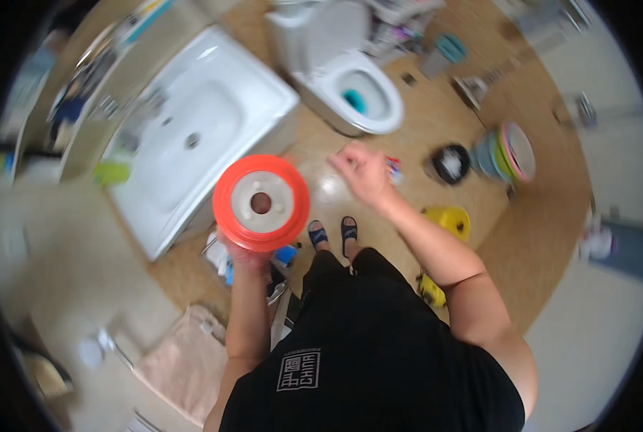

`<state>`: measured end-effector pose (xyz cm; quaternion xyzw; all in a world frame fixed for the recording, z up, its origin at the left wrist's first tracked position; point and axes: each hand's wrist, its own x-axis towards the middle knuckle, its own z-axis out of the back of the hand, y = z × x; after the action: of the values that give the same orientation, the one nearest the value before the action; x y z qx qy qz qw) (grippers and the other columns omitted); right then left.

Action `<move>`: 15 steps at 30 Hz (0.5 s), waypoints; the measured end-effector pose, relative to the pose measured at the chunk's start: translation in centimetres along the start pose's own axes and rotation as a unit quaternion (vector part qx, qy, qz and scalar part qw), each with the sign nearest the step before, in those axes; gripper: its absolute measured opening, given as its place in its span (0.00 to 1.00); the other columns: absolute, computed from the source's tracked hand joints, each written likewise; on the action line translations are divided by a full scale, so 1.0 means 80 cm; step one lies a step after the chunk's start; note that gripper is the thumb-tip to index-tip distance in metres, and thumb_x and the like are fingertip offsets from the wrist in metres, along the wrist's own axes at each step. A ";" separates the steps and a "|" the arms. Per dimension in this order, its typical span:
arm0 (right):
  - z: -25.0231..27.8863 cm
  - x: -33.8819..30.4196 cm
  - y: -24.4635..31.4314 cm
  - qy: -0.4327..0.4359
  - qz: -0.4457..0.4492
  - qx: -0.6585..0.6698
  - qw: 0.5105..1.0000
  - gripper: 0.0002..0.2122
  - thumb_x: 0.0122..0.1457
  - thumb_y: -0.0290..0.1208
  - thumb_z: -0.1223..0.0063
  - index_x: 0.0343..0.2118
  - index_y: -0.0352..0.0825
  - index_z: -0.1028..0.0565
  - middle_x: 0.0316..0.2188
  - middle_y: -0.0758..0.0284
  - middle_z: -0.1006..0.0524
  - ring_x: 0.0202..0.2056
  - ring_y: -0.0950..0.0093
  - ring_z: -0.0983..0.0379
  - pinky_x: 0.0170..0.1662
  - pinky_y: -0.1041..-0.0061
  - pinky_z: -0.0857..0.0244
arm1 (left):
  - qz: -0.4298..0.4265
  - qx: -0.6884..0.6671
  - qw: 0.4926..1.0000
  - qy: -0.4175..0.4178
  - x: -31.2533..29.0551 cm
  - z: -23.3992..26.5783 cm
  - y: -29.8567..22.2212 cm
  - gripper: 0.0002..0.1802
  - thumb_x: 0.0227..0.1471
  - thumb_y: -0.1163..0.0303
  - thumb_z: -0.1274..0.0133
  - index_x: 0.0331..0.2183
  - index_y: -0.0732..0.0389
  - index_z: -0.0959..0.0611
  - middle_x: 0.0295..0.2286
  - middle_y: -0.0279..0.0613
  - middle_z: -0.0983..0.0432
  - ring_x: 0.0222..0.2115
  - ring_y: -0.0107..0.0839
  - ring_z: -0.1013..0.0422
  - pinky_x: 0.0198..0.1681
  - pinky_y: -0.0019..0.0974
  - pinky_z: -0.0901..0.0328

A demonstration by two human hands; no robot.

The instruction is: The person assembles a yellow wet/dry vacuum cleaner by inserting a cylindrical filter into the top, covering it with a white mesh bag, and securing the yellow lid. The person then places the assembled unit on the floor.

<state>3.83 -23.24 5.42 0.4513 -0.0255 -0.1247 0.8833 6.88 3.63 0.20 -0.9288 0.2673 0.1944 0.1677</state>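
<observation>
**Orange bowl held up beside the sink**

Landmark: white sink (192, 137), tilted diagonally in view, upper left.

- Toilet (350, 79), white, lid up, blue water in bowl. Sits just right of the sink's far corner.
- Stack of coloured basins (507, 153), well right of the sink, on the tan floor (437, 129); a black round dish (451, 163) just beside them.
- Folded beige towel (185, 360), below the sink's near end.
- Orange bowl (261, 203), round, grey-white centre with a dark hole. At the sink's near right edge, overlapping it in view. Open face turned up toward the camera; round, so no long axis to note.
- Left hand (244, 253) directly under the bowl, fingers curled up against its lower rim, gripping it from beneath. Mostly hidden by the bowl.
- Right hand (361, 171) right of the bowl, apart from it, over the floor. Fingers bent loosely; something small and colourful shows at its right edge, blurred, whether it is held I cannot tell.
- Feet in dark sandals (333, 234), below and between the hands.
</observation>
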 end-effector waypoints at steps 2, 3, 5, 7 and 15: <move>-0.006 -0.100 0.008 -0.109 0.150 0.128 0.974 0.16 0.49 0.34 0.38 0.40 0.34 0.26 0.42 0.61 0.25 0.42 0.64 0.29 0.46 0.69 0.35 | 0.060 0.109 0.992 0.022 -0.054 -0.035 0.021 0.36 0.52 0.46 0.53 0.57 0.56 0.35 0.54 0.44 0.35 0.54 0.44 0.37 0.57 0.54 0.41; -0.008 -0.129 0.016 -0.092 0.139 0.111 0.980 0.20 0.47 0.38 0.37 0.41 0.34 0.27 0.47 0.60 0.28 0.48 0.62 0.32 0.49 0.66 0.38 | 0.098 0.171 0.980 -0.011 -0.055 -0.036 0.016 0.36 0.52 0.46 0.53 0.57 0.56 0.35 0.54 0.44 0.35 0.54 0.44 0.38 0.57 0.53 0.42; 0.073 -0.097 -0.054 -0.060 0.178 0.019 0.982 0.26 0.46 0.44 0.36 0.45 0.34 0.30 0.53 0.59 0.32 0.54 0.60 0.37 0.54 0.63 0.42 | 0.131 0.213 0.968 0.010 0.045 -0.037 0.121 0.36 0.51 0.46 0.53 0.56 0.57 0.33 0.54 0.42 0.35 0.55 0.41 0.38 0.57 0.49 0.41; 0.081 -0.123 -0.108 -0.093 0.086 0.065 0.990 0.30 0.47 0.42 0.36 0.50 0.32 0.33 0.53 0.58 0.33 0.56 0.60 0.38 0.55 0.64 0.42 | 0.196 0.280 0.940 0.005 0.070 -0.044 0.184 0.36 0.52 0.45 0.54 0.56 0.57 0.33 0.54 0.42 0.34 0.54 0.40 0.37 0.57 0.47 0.41; 0.126 -0.190 -0.318 -0.242 -0.239 0.338 0.878 0.18 0.59 0.33 0.46 0.48 0.27 0.31 0.37 0.63 0.26 0.40 0.76 0.31 0.46 0.76 0.38 | 0.313 0.403 0.860 -0.020 0.116 -0.071 0.440 0.32 0.59 0.45 0.62 0.56 0.57 0.33 0.54 0.41 0.34 0.54 0.36 0.37 0.59 0.43 0.44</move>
<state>-17.46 -41.77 -8.04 0.6702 -0.1708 -0.4213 0.5867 -4.08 -30.96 -6.36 -0.6433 0.5957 0.1301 0.4630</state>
